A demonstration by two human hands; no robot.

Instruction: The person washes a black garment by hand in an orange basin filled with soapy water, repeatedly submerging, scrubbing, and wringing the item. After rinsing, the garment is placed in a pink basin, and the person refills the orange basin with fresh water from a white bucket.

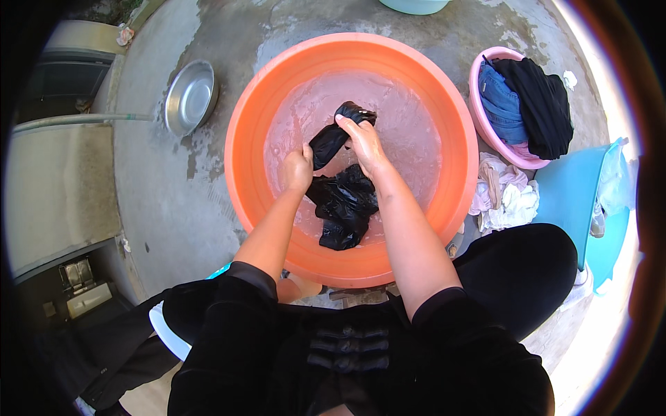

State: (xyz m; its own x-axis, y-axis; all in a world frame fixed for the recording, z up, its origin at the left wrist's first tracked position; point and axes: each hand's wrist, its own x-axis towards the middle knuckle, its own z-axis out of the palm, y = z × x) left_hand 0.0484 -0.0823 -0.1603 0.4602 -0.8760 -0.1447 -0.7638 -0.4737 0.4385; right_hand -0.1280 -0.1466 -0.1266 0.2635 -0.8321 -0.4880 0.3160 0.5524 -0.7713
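A large round orange plastic basin point(351, 44) stands before me with shallow, cloudy pinkish water point(400, 119) in it. Over its middle, my left hand point(298, 167) and my right hand point(360, 139) both grip a wet black cloth point(329, 144). The left holds its lower left end; the right holds the bunched upper right part. Just below the hands, more wet black fabric point(344, 208) lies in the basin; whether it is one piece with the held cloth I cannot tell.
A metal bowl point(191, 98) sits on the wet concrete floor at left. To the right stand a pink basin point(476, 99) of dark clothes and blue denim point(500, 104), a pile of pale cloths point(507, 200) and a blue plastic container point(562, 182). A pale green basin point(416, 6) shows at the top.
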